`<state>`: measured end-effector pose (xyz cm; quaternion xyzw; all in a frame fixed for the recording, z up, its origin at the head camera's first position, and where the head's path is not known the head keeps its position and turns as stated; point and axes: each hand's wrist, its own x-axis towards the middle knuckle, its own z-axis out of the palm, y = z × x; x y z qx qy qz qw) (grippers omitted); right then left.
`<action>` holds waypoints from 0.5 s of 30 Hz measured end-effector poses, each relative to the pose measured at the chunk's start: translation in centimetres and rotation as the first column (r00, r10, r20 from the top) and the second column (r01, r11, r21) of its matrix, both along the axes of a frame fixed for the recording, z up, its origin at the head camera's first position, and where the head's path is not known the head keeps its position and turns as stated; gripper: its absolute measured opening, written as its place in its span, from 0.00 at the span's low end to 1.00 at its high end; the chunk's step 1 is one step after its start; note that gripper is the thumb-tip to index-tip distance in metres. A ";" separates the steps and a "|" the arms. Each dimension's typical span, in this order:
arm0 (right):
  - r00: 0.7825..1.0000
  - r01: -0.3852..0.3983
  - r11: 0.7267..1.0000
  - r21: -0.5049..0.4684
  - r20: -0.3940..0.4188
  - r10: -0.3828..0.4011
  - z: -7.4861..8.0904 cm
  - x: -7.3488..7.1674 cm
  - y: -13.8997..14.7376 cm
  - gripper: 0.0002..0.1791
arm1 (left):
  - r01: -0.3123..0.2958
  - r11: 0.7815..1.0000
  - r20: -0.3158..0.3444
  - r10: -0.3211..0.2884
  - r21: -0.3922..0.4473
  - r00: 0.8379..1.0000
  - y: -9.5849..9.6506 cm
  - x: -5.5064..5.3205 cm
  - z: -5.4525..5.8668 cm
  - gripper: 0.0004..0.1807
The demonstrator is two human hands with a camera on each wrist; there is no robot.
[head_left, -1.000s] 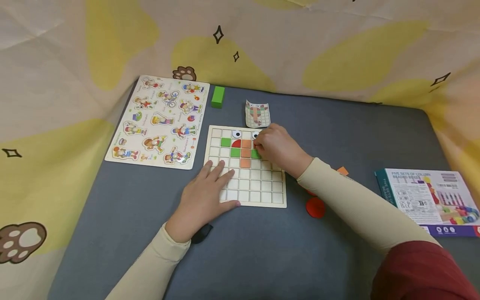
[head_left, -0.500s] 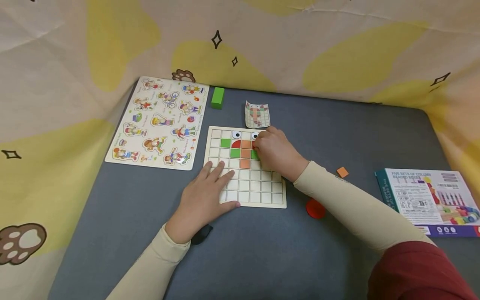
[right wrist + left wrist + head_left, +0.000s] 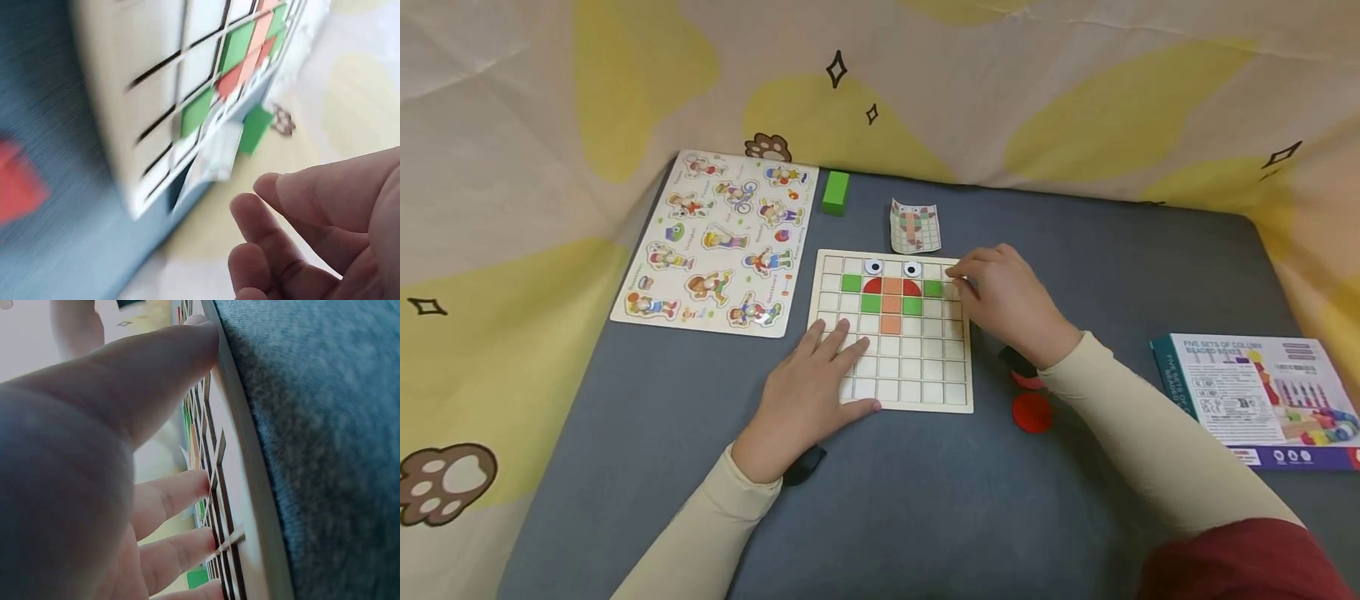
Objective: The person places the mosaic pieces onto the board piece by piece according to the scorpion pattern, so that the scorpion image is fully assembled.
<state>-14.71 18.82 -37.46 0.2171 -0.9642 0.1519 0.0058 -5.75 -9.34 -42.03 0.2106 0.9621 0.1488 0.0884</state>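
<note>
A white grid board lies flat, holding two eye tiles, green squares, red rounded-edge tiles and a column of orange squares. My left hand rests on its near-left corner, fingers spread and thumb along the front edge. Over the board's right edge hovers my right hand; its fingers bend loosely, and the right wrist view shows nothing between thumb and fingertips. Behind the board stands a small curled pattern card.
A picture puzzle board lies at the back left, beside a green block. Red discs sit right of the grid, one partly covered by my right wrist. A printed box lies far right.
My right hand has lifted away from the red tile beneath the right eye and moved rightward. The right red tile and a green square beside it now show. My left hand stays put.
</note>
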 end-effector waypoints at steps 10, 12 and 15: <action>0.993 0.075 0.995 0.064 0.084 -0.081 -0.6 7.9 7.6 0.11 | -0.007 1.000 0.015 0.007 0.018 1.000 0.0 0.0 0.3 0.47; 0.994 0.056 0.997 0.049 0.093 -0.061 -1.1 9.3 8.3 0.11 | -0.005 1.000 0.021 0.005 0.017 1.000 0.0 0.0 0.3 0.47; 0.997 0.004 1.000 0.022 0.076 -0.006 -1.8 10.6 8.9 0.11 | -0.001 1.000 0.027 0.001 0.016 1.000 0.0 0.0 0.3 0.47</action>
